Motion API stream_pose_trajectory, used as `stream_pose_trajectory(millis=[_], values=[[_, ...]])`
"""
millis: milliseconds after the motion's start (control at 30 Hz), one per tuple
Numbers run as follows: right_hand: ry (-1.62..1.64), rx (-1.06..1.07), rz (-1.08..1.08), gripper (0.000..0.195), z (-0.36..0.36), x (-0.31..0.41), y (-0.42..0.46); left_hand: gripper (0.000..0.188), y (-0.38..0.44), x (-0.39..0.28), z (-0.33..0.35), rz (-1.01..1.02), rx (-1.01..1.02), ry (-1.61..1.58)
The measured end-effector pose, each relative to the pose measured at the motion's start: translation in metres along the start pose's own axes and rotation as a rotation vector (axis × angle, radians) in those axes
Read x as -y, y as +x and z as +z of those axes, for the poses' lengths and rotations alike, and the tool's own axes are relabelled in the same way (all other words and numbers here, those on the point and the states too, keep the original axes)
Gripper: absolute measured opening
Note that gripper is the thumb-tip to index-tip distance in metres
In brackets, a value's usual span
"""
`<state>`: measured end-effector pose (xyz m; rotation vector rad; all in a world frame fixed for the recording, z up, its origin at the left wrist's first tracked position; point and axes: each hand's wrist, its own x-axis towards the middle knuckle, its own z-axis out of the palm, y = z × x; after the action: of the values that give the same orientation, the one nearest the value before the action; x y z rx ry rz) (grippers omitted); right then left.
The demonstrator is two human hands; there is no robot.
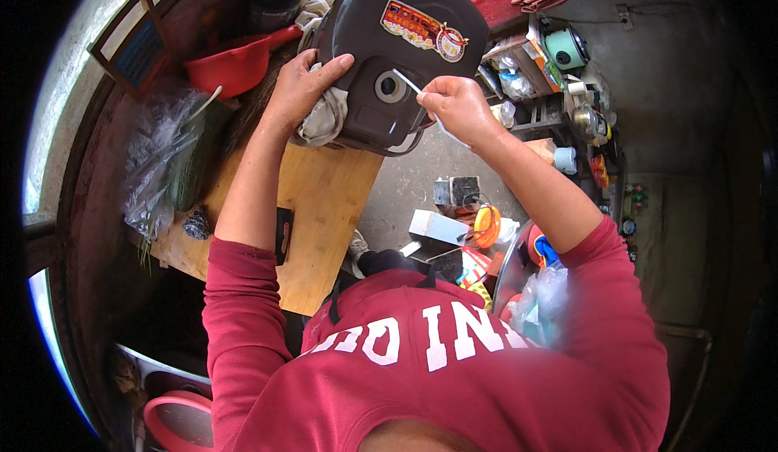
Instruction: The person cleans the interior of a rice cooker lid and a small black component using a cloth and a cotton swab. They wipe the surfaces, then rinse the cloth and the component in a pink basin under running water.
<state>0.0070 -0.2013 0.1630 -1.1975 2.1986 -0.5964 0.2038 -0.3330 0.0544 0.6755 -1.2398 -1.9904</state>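
A dark brown appliance lid [419, 20] with a printed sticker, probably a rice cooker's, is tilted up at the top middle. My left hand [313, 84] grips its left edge together with a crumpled pale cloth [324, 119], thumb on the lid. Set in the lid's lower part is a round vent opening [389, 87] with a light ring. My right hand [453, 102] pinches a thin white stick or strip [406, 80], whose tip lies by the ring's upper edge. Another thin white length hangs below that hand; whether it is the same piece I cannot tell.
A wooden table [322, 209] bears a plastic bag [149, 166], a large green vegetable [188, 166] and a dark flat item [283, 236]. A red plastic scoop [231, 66] lies behind. Boxes and an orange reel [487, 226] stand on the floor; shelves line the right.
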Motion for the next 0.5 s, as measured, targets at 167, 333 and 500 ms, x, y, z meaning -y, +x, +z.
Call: stream_pose_trajectory(millis=[167,333,500], values=[[-0.288,-0.039,-0.133,0.021,-0.006,0.007,0.002,0.049,-0.002,-0.004,0.002,0.012,-0.010,0.019],[-0.386,-0.081,-0.194,0.020,-0.004,0.013,0.001,0.050,0.001,0.000,0.000,0.006,-0.010,0.012],[-0.380,-0.133,-0.239,0.019,0.006,0.019,0.001,0.051,0.005,0.007,-0.002,0.016,-0.027,0.037]])
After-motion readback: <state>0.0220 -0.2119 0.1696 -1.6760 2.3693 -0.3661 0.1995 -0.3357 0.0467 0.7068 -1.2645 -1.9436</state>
